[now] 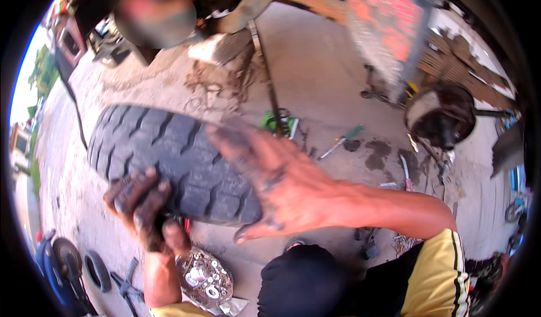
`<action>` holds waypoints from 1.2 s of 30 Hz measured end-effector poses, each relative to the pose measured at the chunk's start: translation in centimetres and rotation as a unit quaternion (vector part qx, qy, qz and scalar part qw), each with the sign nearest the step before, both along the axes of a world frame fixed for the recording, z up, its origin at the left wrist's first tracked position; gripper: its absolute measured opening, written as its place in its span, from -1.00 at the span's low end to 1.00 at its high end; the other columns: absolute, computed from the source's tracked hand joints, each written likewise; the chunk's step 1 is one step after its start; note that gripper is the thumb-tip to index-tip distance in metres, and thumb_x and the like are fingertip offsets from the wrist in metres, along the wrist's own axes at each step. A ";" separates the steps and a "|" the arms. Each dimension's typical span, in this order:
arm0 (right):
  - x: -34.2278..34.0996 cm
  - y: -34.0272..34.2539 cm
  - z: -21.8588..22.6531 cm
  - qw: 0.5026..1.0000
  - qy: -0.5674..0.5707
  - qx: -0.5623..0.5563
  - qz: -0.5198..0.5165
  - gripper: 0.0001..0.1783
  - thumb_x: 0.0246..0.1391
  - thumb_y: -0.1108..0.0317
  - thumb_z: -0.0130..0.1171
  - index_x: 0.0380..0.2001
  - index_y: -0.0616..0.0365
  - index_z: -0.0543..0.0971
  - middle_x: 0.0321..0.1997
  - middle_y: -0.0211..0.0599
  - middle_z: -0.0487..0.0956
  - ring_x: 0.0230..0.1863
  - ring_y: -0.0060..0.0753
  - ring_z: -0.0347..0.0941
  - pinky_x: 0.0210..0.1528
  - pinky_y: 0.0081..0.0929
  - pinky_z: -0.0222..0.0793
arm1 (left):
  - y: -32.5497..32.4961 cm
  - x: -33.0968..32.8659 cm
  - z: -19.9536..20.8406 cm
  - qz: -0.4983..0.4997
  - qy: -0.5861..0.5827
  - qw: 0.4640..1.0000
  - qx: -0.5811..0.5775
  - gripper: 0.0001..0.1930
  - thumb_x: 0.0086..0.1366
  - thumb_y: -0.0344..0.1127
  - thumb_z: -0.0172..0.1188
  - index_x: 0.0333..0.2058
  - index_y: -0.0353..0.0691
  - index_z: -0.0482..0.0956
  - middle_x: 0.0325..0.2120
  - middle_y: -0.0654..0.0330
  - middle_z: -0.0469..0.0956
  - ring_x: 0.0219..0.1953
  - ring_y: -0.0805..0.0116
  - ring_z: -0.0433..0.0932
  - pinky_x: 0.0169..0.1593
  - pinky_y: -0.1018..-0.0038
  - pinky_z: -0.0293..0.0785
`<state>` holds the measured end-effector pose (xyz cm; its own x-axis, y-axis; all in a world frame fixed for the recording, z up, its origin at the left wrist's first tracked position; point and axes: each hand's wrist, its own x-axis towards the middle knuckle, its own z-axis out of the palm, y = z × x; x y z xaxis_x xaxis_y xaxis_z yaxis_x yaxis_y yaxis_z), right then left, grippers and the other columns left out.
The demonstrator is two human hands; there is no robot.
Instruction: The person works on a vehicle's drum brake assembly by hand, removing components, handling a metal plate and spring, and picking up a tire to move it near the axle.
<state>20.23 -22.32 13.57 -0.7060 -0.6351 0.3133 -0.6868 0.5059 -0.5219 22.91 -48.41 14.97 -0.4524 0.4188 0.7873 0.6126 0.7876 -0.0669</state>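
Observation:
A worn black tyre (169, 148) with a blocky tread stands in front of me, left of the middle. My right hand (282, 182) reaches across to its right end, fingers stretched out over the tread and thumb apart below. At the tyre's near edge is my left hand (143, 204), its fingers blackened and curled toward the thumb. What lies inside those fingers is hidden. A small red piece shows just beside that thumb. Below sits a greasy metal tray of small parts (205, 280), with rings and nuts in it.
A green-handled screwdriver (349, 138) lies on the stained concrete, near a long bar (265, 74) leaning over a green tool (282, 121). To the right stands a rusty wheel drum (439, 114). A motorbike (62, 266) and a small tyre (97, 271) are at lower left.

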 end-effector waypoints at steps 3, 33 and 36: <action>1.7 0.6 -1.3 0.999 -0.015 -0.041 -0.020 0.50 -0.26 -0.10 0.57 0.52 0.02 -0.28 0.45 0.32 0.02 0.39 0.39 0.10 0.36 0.21 0.13 | -1.9 1.5 0.8 -0.051 -0.033 0.994 0.095 -0.49 0.47 0.09 -0.14 -0.12 -0.33 0.48 -0.01 -0.08 0.46 0.09 0.01 0.43 0.22 0.07 0.29; 1.1 1.1 -6.1 0.986 0.079 -0.146 0.011 0.51 -0.44 -0.19 0.49 0.44 0.39 -0.10 0.44 0.29 0.05 0.43 0.33 -0.01 0.34 0.15 0.06 | -9.1 -3.6 2.9 0.024 -0.115 0.951 0.286 -0.31 0.47 0.10 -0.26 0.03 -0.51 0.53 -0.02 -0.20 0.56 0.03 -0.05 0.52 0.13 0.04 0.41; 1.4 1.3 -6.0 0.989 0.056 -0.132 0.032 0.50 -0.42 -0.20 0.47 0.44 0.37 -0.11 0.44 0.31 0.05 0.45 0.36 -0.04 0.36 0.22 0.01 | -9.2 -4.0 2.5 0.025 -0.109 0.951 0.288 -0.33 0.46 0.07 -0.26 0.05 -0.50 0.52 0.01 -0.17 0.54 0.06 -0.03 0.50 0.16 0.06 0.38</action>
<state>21.59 -21.07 7.59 -0.6192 -0.5624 0.5479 -0.7734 0.3163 -0.5494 18.93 -57.63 17.47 -0.6399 -0.0808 0.7642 0.5224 0.6837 0.5096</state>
